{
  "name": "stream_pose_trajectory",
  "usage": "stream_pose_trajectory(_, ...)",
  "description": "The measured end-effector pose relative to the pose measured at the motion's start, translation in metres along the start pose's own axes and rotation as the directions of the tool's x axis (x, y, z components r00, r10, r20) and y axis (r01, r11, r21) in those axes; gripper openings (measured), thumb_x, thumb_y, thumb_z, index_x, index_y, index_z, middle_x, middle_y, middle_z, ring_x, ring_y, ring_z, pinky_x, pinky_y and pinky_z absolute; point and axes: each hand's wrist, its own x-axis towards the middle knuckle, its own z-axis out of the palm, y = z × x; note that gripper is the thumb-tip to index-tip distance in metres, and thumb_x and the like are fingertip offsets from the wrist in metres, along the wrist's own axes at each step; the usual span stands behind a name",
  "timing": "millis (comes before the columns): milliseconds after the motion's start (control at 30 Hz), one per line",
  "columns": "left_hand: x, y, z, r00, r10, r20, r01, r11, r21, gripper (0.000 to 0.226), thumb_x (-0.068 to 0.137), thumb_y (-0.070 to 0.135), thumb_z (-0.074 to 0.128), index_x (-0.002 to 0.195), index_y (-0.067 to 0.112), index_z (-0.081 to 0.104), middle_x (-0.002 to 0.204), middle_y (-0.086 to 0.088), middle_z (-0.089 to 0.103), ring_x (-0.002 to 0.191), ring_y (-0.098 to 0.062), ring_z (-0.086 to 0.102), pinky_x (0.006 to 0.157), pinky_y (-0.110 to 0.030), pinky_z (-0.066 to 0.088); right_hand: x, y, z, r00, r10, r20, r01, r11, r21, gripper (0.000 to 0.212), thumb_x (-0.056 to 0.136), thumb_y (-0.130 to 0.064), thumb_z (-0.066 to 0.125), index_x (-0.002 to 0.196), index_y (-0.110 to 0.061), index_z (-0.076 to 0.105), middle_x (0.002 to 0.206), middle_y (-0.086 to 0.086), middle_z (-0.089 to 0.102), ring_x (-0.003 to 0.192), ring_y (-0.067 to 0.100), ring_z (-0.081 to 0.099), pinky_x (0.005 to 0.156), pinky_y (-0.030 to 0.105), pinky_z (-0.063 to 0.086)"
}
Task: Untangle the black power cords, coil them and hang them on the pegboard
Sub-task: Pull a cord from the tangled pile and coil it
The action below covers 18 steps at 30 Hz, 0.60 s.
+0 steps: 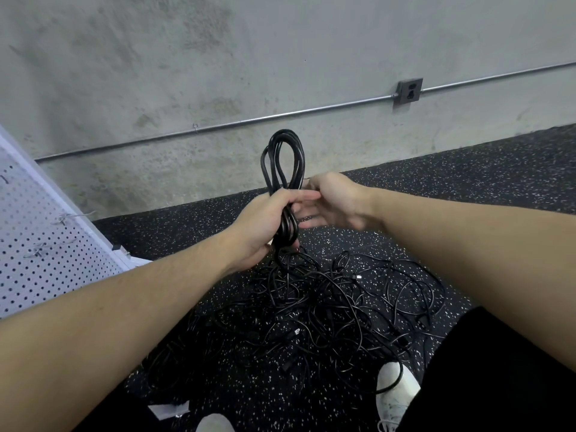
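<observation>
My left hand point(265, 222) grips a coiled black power cord point(285, 160) around its middle, and the loops stand up above my fist. My right hand point(330, 202) is just right of the coil with its fingers loosely extended toward it; whether it pinches a strand is hidden. Below my hands a tangled heap of black cords point(311, 310) lies on the floor. A white pegboard point(40, 244) with metal hooks point(67, 218) leans at the left edge.
A black speckled rubber floor point(467, 188) meets a concrete wall carrying a metal conduit and an outlet box point(409, 90). White shoes point(396, 391) stand at the bottom beside the cords. A small white label point(170, 411) lies on the floor.
</observation>
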Motion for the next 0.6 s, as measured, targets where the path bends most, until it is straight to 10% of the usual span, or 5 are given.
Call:
stream_pose_trajectory(200,0.004,0.002,-0.005,0.998,0.044,-0.041,-0.048,0.993,-0.104,0.029,0.101,0.028,0.052,0.111,0.022,0.079,0.091,-0.01,0.07,0.047,-0.009,0.048,0.051,-0.026,0.044,0.0,0.008,0.003,0.975,0.095,0.199,-0.038,0.962,-0.271,0.054,0.098,0.002,0.03,0.139,-0.025,0.053,0.111,-0.007,0.074,0.115,0.013,0.064,0.115,0.046,0.04)
stream_pose_trajectory(333,0.008,0.002,-0.013,0.995,0.065,-0.074,-0.074,0.988,-0.133,0.031,0.104,0.033,0.05,0.12,0.024,0.074,0.138,0.001,0.033,0.043,-0.008,0.053,0.059,-0.031,0.044,-0.003,0.01,0.017,0.886,0.226,0.405,0.093,0.769,-0.632,0.046,0.097,-0.015,0.056,0.131,-0.046,0.054,0.14,-0.014,0.059,0.138,0.011,0.047,0.12,0.044,0.029)
stream_pose_trajectory(433,0.01,0.002,-0.018,0.991,0.082,-0.102,-0.094,0.988,-0.121,0.044,0.088,0.047,0.067,0.12,0.017,0.073,0.088,0.005,0.052,0.043,-0.008,0.049,0.054,-0.029,0.046,-0.002,0.012,0.026,0.896,0.213,0.39,0.131,0.712,-0.69,0.006,0.097,-0.038,0.064,0.093,-0.034,0.067,0.103,-0.005,0.074,0.097,0.006,0.067,0.105,0.04,0.039)
stream_pose_trajectory(500,0.012,0.003,-0.023,0.984,0.084,-0.158,-0.101,0.989,-0.106,0.07,0.065,0.054,0.077,0.117,0.009,0.068,0.074,0.006,0.046,0.044,-0.008,0.043,0.05,-0.027,0.046,-0.001,0.013,0.025,0.915,0.199,0.351,0.121,0.695,-0.708,0.027,0.098,-0.041,0.064,0.078,-0.023,0.06,0.067,-0.004,0.063,0.062,0.006,0.06,0.089,0.041,0.052)
stream_pose_trajectory(600,0.015,0.002,-0.03,0.962,0.094,-0.255,-0.106,0.994,-0.032,0.058,0.087,0.048,0.072,0.129,0.008,0.064,0.069,0.003,0.038,0.041,-0.006,0.04,0.05,-0.026,0.049,-0.002,0.01,0.016,0.938,0.17,0.302,0.117,0.665,-0.738,0.037,0.098,-0.046,0.062,0.075,-0.017,0.056,0.055,-0.005,0.051,0.047,0.009,0.048,0.087,0.044,0.057)
